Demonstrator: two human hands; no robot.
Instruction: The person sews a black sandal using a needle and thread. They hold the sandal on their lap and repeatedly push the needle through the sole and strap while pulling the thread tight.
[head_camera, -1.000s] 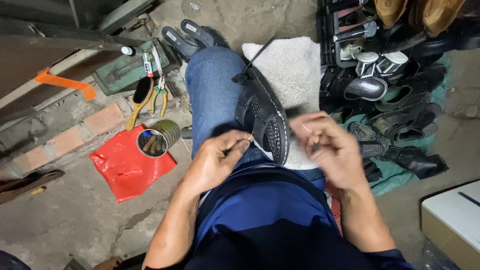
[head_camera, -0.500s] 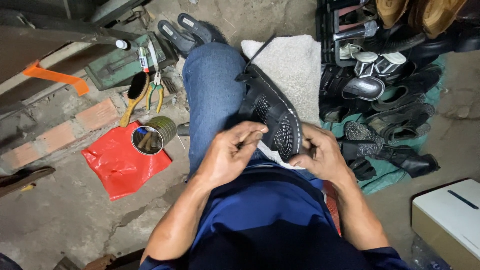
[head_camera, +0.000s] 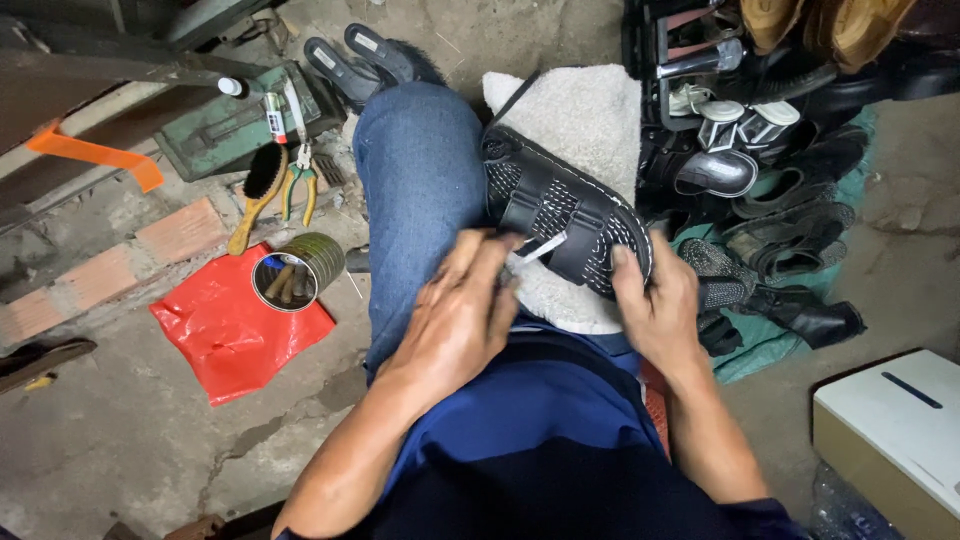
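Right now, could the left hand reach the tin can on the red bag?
Probably yes. The left hand is at the sandal on the lap, and the tin can sits on that same side on the red bag, with open floor between.

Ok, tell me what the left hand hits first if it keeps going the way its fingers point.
Most likely the sandal: the left hand points up and right, its fingertips already at the sandal's near strap. Depth is hard to judge.

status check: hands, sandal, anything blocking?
Left hand pinching a thin pale tool at the black sandal. Right hand gripping the sandal's near end. Sandal on fleece pad over lap. Nothing blocking.
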